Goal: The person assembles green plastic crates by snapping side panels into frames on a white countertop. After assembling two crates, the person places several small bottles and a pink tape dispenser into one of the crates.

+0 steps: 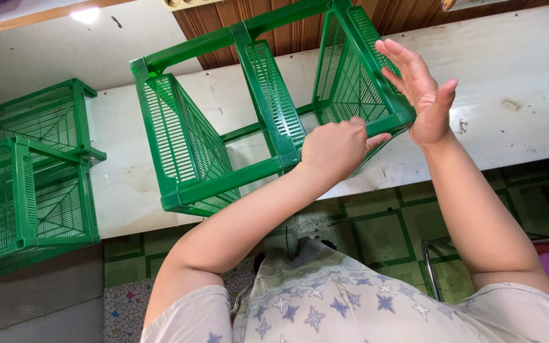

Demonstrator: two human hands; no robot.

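A green plastic slatted rack fills the upper middle of the frame, lying tilted on a worn white table that runs across the picture from left to right. The rack is made of solid frame bars with ribbed, slotted panels between them.

The left hand sits at the centre of the frame, its fingers curled shut around the rack's near frame bar, just where an upright panel meets it. The right hand is in the upper right of the frame, flat and spread wide, its palm pressed against the outer corner of the rack's right end panel; its fingers are extended and hold nothing, only pushing on the plastic. The two hands are near each other, on either side of that right corner.

At the left edge of the frame stands a stack of similar green racks, well apart from the hands. Below the table, a green tiled floor shows, and the person's pale star-patterned shirt fills the bottom of the frame.
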